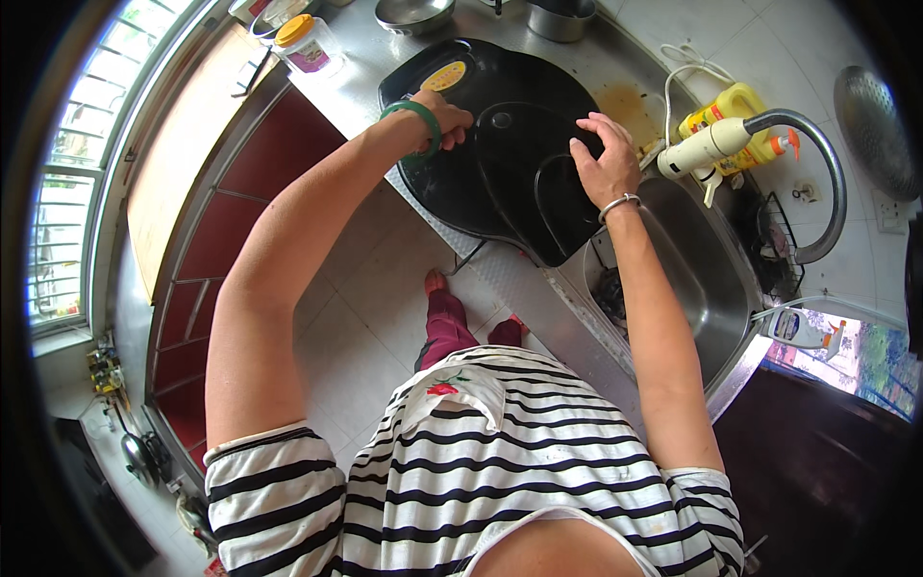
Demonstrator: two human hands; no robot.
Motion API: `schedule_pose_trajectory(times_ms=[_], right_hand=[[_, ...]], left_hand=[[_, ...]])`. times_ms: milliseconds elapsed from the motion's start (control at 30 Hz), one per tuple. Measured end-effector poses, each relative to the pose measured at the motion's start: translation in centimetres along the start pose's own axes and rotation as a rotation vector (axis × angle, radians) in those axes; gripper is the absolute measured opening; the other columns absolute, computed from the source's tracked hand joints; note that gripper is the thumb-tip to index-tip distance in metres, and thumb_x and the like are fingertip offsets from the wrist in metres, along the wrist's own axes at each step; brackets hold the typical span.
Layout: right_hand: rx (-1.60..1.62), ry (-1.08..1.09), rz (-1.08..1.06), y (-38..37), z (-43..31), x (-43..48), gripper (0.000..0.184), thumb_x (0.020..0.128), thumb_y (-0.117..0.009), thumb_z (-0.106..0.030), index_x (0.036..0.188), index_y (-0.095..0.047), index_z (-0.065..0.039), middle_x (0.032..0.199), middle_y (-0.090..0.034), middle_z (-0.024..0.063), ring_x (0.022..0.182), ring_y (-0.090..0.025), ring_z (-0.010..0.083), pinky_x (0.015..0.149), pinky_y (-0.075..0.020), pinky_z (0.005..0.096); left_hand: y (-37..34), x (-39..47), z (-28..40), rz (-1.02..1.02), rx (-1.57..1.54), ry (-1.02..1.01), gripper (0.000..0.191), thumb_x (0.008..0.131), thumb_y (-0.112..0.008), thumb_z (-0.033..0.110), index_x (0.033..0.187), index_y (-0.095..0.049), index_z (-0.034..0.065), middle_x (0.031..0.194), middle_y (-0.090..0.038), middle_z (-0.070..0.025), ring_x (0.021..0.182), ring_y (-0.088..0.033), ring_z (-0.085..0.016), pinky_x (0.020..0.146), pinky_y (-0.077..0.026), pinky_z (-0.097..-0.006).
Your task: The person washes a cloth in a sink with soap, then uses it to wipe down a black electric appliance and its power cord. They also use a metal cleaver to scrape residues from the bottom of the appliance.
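Note:
Before me a large glossy black appliance, of a kind I cannot settle, lies over the steel counter and the near corner of the sink. It has rounded raised contours, a small round knob-like spot and a yellow oval label. My left hand, with a green bangle at the wrist, is over the appliance's left part with its fingers curled. Whether something is inside those fingers is hidden. At the appliance's right edge is my right hand, with a silver bangle below it. Its thumb and fingers are apart and nothing shows between them.
To the right is a steel sink with a curved faucet. Yellow detergent bottles stand behind it. A steel bowl, a pot and a yellow-lidded jar stand along the back. A spray bottle lies at right.

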State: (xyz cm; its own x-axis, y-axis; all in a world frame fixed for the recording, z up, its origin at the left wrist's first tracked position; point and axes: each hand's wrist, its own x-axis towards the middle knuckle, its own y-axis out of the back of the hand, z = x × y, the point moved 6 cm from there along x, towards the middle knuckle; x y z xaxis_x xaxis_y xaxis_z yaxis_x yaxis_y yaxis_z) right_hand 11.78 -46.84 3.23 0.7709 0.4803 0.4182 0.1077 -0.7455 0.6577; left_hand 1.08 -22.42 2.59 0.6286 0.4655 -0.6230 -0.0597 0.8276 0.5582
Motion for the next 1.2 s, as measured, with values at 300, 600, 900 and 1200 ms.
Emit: schedule_pose_trajectory(times_ms=[300,600,900,1200], right_hand=[[-0.017,-0.039,0.008,-0.2,-0.1,-0.1,0.023,0.075,-0.063,-0.019,0.097,-0.065,-0.012,0.119,-0.061,0.0049,0.116,-0.051,0.0259,0.097,-0.0432,0.0370],[-0.024,-0.057,0.050,0.4,-0.7,-0.8,0.022,0.076,-0.062,-0.018,0.097,-0.065,-0.014,0.118,-0.061,0.0022,0.114,-0.052,0.0239,0.095,-0.0447,0.0359],[-0.006,-0.105,0.064,0.6,-0.6,-0.9,0.019,0.076,-0.062,-0.016,0.095,-0.064,-0.013,0.115,-0.062,0.0020,0.113,-0.053,0.0225,0.095,-0.0447,0.0352],[-0.016,-0.100,0.059,0.4,-0.3,-0.9,0.022,0.076,-0.061,-0.019,0.098,-0.065,-0.015,0.119,-0.061,0.0021,0.115,-0.052,0.0230,0.096,-0.0442,0.0356]], left_hand=[[-1.8,-1.6,-1.7,-0.002,-0.202,0.165,0.030,0.078,-0.065,0.026,0.057,-0.055,0.0071,0.047,-0.048,-0.0029,0.039,-0.045,-0.011,0.036,-0.033,-0.0240],[-4.4,-4.4,-3.0,0.065,-0.466,0.302,0.029,0.078,-0.062,0.021,0.055,-0.047,0.0118,0.049,-0.044,0.0016,0.038,-0.037,-0.008,0.035,-0.024,-0.0225],[-7.4,-6.9,-3.8,0.088,-0.739,0.383,0.033,0.081,-0.058,0.020,0.054,-0.039,0.0155,0.046,-0.036,0.0037,0.036,-0.029,-0.008,0.034,-0.019,-0.0233],[-10.3,-8.2,-4.8,0.026,-0.928,0.435,0.036,0.083,-0.056,0.021,0.053,-0.037,0.0191,0.043,-0.034,0.0054,0.033,-0.026,-0.008,0.033,-0.017,-0.0234]])
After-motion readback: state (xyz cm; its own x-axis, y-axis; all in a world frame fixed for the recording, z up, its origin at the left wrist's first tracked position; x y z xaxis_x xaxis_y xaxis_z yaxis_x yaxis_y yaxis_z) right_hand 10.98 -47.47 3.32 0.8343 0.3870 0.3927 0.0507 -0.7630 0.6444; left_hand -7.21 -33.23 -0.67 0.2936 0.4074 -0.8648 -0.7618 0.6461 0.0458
